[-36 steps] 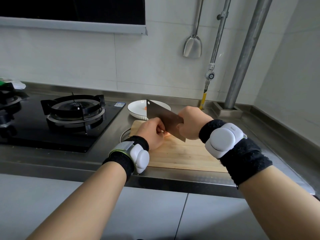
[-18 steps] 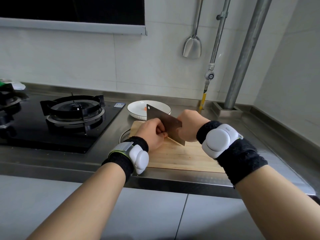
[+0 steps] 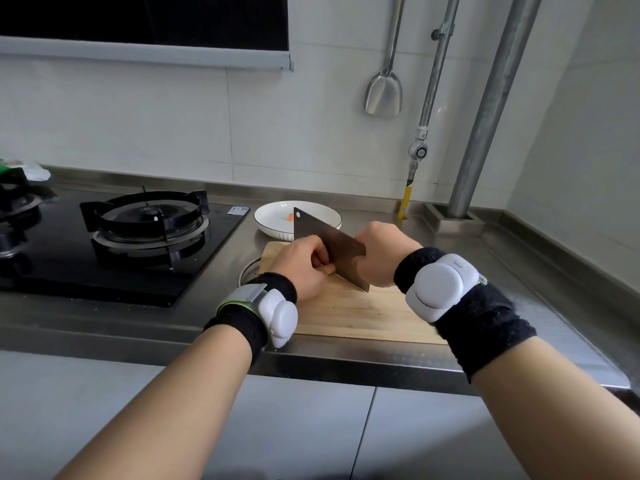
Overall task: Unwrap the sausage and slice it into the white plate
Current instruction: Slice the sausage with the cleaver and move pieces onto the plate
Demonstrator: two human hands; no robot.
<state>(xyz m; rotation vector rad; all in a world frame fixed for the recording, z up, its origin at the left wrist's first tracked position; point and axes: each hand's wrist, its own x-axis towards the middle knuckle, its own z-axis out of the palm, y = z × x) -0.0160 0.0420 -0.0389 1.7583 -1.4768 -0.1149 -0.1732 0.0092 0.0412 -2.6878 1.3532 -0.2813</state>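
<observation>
Cleaver [image 3: 332, 242] in right hand [image 3: 384, 252], edge at cutting board [image 3: 363, 315]; left hand [image 3: 303, 268] alongside.

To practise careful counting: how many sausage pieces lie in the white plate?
1: a small orange piece in the white plate, just left of the cleaver. The blade covers part of the plate; more may be hidden.

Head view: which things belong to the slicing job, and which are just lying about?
Job: knife in right hand; left hand beside the blade; cutting board; white plate with a sausage piece.
Lying about: gas stove; hanging spatula; steel pipe.
</observation>
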